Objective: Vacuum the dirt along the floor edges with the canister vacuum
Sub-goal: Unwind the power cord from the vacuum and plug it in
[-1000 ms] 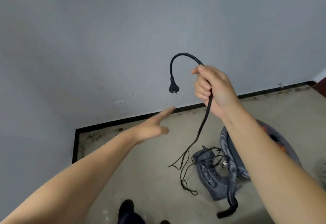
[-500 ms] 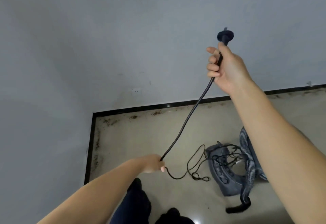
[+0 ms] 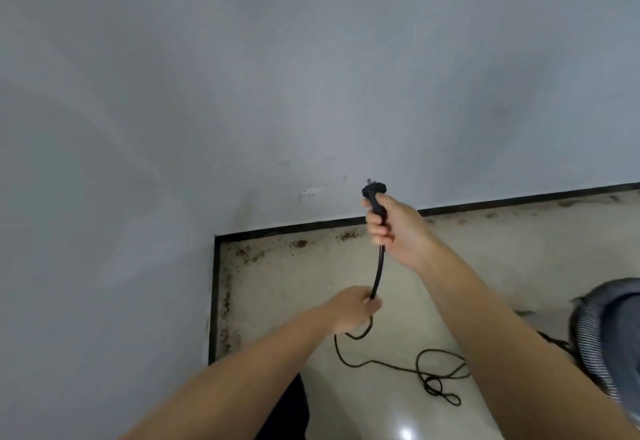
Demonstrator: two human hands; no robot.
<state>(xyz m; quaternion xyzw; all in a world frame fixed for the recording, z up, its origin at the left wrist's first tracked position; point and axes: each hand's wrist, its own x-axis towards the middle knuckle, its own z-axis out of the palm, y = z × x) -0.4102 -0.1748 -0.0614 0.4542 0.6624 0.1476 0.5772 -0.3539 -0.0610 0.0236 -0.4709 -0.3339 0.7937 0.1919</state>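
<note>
Above the left hand, the right hand grips the power plug. The left hand's fingers curl around the black cord below it.

A white wall socket sits low on the pale grey wall, above the black skirting. The beige floor shows a bright glare spot at its near edge.
</note>
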